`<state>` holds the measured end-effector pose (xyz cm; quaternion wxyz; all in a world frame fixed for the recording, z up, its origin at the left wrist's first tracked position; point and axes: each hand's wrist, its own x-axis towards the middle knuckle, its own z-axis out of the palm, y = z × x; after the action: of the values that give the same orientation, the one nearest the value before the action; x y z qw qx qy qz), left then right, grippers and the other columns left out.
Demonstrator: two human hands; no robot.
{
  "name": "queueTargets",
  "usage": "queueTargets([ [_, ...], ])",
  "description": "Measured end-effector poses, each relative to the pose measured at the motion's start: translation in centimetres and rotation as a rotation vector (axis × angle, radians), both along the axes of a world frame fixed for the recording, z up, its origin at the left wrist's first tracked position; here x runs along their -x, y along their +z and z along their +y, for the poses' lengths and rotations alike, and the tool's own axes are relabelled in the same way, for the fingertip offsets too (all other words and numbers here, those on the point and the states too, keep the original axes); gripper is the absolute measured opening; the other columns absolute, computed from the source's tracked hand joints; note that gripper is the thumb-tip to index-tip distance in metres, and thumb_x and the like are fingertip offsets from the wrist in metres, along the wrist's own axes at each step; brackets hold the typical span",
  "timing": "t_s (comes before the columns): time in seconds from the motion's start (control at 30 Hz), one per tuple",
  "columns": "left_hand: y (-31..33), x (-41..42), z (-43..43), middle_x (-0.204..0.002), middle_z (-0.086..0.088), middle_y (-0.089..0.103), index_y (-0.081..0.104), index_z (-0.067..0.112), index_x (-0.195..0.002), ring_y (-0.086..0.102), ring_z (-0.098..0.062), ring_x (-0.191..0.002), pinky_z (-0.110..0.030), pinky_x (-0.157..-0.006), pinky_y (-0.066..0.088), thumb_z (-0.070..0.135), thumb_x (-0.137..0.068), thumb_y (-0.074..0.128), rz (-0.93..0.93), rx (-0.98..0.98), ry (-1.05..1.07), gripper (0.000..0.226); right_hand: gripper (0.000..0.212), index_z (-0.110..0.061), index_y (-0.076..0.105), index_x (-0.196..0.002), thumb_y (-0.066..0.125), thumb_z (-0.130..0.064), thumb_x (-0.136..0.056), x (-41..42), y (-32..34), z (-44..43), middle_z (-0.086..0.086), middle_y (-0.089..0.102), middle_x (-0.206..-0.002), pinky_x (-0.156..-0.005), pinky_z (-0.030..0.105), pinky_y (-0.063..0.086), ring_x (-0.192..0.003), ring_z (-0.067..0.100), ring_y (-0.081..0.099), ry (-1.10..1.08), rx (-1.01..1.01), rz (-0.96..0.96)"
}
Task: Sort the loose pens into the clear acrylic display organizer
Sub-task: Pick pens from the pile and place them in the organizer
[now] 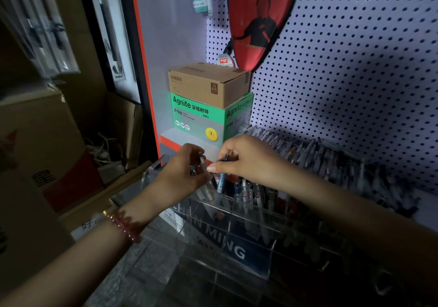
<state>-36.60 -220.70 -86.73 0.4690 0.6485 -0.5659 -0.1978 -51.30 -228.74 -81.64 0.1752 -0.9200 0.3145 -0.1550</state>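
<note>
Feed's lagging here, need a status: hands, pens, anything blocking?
Left hand grips few pens. Right hand pinches blue pen over organizer rear row. Nothing blocking; loose pile waits right.

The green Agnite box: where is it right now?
In the head view, the green Agnite box sits centre frame on a grey ledge, under a brown cardboard box and left of the pegboard.

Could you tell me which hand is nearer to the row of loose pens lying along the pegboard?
Right. The right hand is just left of the row of loose pens, pinching a blue pen; the left hand lies farther left, beyond it.
</note>
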Motion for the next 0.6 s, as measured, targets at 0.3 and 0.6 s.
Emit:
queueTargets([
  [0.3, -0.6, 1.7, 0.6, -0.099, -0.010, 0.058, 0.039, 0.001, -0.124, 0.058, -0.009, -0.084, -0.019, -0.075, 0.049, -0.014, -0.088, 0.050, 0.140, 0.081, -0.230, 0.040, 0.015, -0.009, 0.072, -0.082, 0.072, -0.023, -0.082, -0.4, -0.1, 0.2, 0.002, 0.072, -0.077, -0.064, 0.026, 0.046, -0.066, 0.011, 0.063, 0.067, -0.237, 0.041],
  [0.6, -0.1, 1.5, -0.4, -0.103, -0.018, 0.051, 0.038, 0.016, -0.119, 0.051, -0.015, -0.087, -0.019, -0.071, 0.043, -0.022, -0.082, 0.046, -0.014, 0.104, -0.183, 0.054, 0.014, -0.009, 0.070, -0.088, 0.072, -0.021, -0.082, -0.4, 0.1, 0.4, 0.008, 0.072, -0.084, -0.064, 0.021, 0.043, -0.068, 0.009, 0.060, 0.084, -0.286, -0.030],
])
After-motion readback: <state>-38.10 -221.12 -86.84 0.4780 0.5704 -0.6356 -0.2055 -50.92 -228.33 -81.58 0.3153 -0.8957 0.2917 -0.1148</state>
